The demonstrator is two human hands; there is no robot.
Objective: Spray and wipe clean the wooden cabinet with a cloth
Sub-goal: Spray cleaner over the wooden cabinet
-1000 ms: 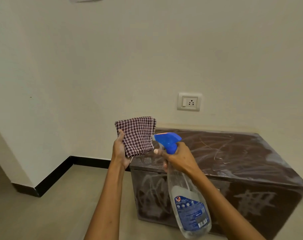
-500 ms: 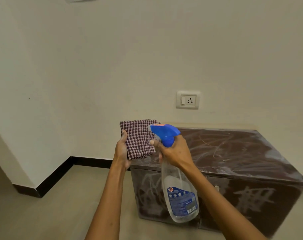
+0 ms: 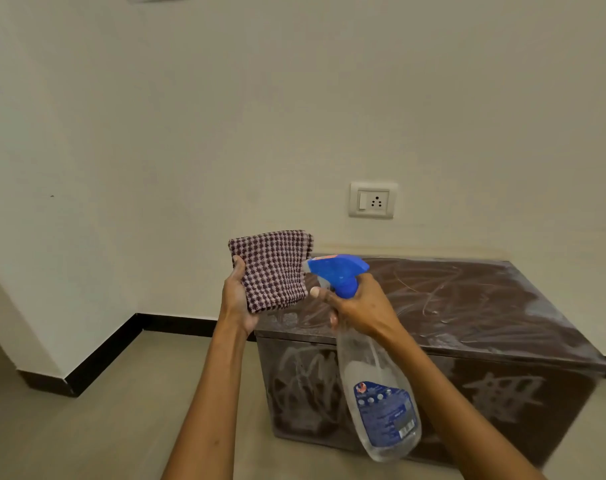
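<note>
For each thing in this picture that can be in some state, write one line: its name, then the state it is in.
Checked cloth: folded, held upright in the left hand.
Spray bottle: gripped at the neck by the right hand, nozzle aimed at the cloth, partly full.
Wooden cabinet: closed, top and front smeared with white marks, not yet wiped.
Wall socket: nothing plugged in.

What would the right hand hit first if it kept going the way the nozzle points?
Most likely the cloth. The right hand aims the bottle leftward, and the nozzle tip sits just beside the cloth held up in the left hand. Depth between them is unclear.
</note>
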